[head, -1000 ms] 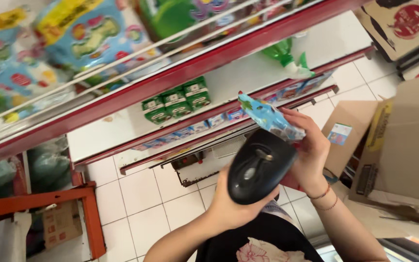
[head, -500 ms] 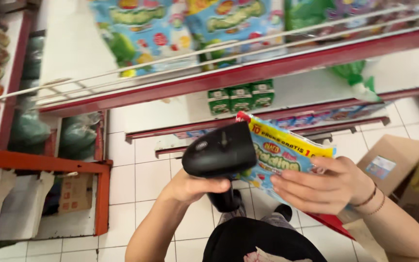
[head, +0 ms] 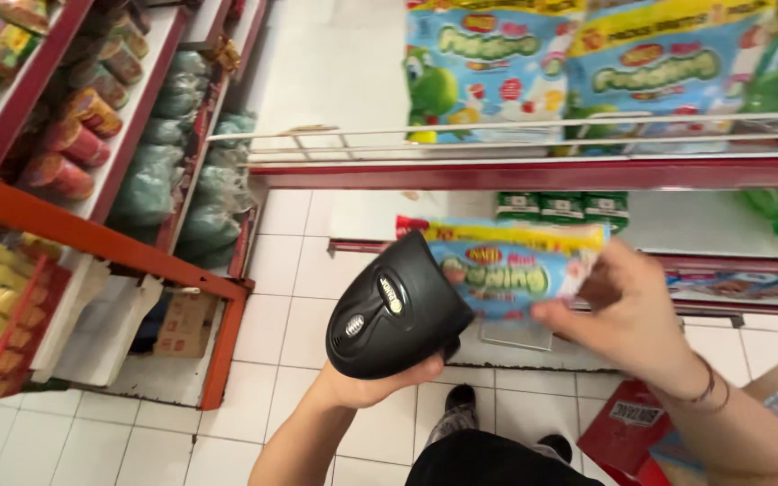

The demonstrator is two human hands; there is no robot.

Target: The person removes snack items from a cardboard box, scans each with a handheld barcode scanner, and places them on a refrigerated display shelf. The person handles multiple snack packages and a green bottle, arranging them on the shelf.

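Underfoot, white tiled floor (head: 294, 270), red shelving (head: 533, 171)

Bright, even indoor light fills the frame, with no strong shadows on the white floor tiles (head: 290, 297). The top centre of the frame is washed out almost to pure white. The right hand (head: 628, 310) at the centre right is smeared by motion blur. The black scanner (head: 393, 310) shows soft glare on its glossy top. Shelves bend at the edges.

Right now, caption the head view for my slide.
Left hand aims black scanner at blue snack packet in right hand.
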